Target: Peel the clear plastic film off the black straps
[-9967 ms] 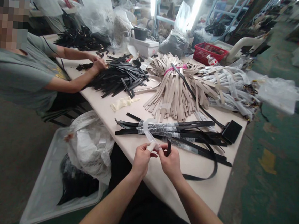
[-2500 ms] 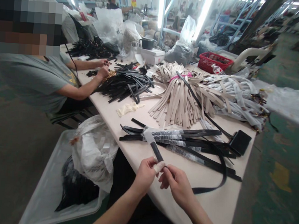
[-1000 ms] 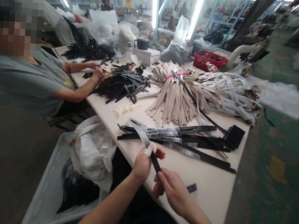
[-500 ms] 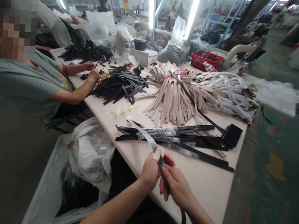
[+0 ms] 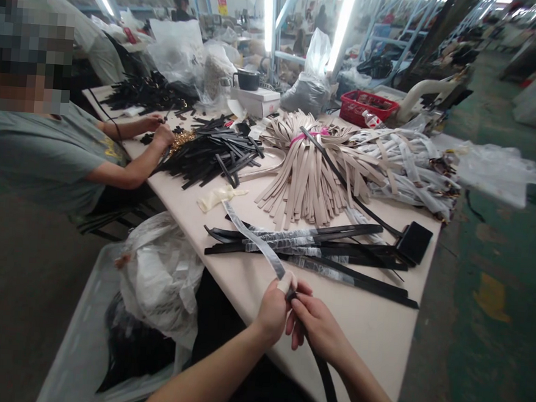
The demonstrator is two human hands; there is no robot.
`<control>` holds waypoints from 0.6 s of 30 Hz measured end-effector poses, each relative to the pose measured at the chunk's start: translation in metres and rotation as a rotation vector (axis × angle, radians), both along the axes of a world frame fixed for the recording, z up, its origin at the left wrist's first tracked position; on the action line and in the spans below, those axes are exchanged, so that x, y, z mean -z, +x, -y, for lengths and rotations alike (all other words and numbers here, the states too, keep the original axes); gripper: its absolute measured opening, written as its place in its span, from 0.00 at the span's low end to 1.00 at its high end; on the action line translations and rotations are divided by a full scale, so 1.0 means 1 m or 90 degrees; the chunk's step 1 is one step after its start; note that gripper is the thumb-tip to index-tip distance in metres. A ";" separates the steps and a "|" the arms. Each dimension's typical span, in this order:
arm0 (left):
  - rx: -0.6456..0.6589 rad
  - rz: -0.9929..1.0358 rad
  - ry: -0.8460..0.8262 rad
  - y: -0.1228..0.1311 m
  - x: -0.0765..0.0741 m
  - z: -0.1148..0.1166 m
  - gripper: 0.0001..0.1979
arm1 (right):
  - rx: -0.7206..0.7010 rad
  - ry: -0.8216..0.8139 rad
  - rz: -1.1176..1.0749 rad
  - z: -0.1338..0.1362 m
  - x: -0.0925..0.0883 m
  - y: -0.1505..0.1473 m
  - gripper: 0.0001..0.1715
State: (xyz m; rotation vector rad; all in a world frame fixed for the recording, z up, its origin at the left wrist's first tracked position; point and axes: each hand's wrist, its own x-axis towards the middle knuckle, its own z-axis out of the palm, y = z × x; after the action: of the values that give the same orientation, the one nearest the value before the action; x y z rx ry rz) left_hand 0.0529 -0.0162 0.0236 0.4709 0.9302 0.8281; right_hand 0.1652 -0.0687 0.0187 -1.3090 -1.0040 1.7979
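My left hand [image 5: 275, 309] is closed around a black strap [image 5: 325, 367], its thumb covered in something pale. From this grip a strip of clear plastic wrap [image 5: 259, 242] runs up and left over the table. My right hand [image 5: 311, 320] pinches the strap right beside the left, and the strap's tail hangs below toward my lap. The fingers hide where wrap and strap meet. Just beyond my hands lie several black straps [image 5: 369, 257] with clear wrap around their middles. A pale crumpled glove-like piece [image 5: 220, 197] rests near the strip's far end.
Beige straps [image 5: 300, 191] tied with pink fan across the table [image 5: 354, 336]. Black strips [image 5: 211, 151] are heaped before a co-worker [image 5: 55, 155] at left. A black box-like object [image 5: 414, 242] sits near the right edge. A plastic bin [image 5: 76, 322] with bags stands at lower left.
The black strap's tail now shows more fully below my right hand. The plastic strip has shifted slightly and lies wavier. Both hands stay close together.
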 end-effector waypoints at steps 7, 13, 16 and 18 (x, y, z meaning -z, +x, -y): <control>-0.015 -0.021 -0.003 0.002 0.009 0.007 0.23 | 0.011 0.028 0.046 -0.001 0.005 -0.001 0.30; -0.125 0.058 -0.029 -0.001 0.016 -0.010 0.17 | 0.005 -0.036 0.052 0.000 0.015 0.001 0.26; -0.177 -0.016 -0.047 0.009 0.024 0.001 0.17 | 0.027 -0.022 0.083 -0.001 0.017 -0.004 0.27; -0.124 -0.079 -0.070 0.016 0.035 0.021 0.19 | 0.046 -0.002 0.098 0.000 0.021 -0.008 0.29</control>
State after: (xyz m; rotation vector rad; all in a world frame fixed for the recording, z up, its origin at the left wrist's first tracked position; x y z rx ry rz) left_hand 0.0692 -0.0376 -0.0112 0.3417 1.1444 0.9262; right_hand 0.1569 -0.0685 -0.0018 -1.4848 -1.0222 1.6669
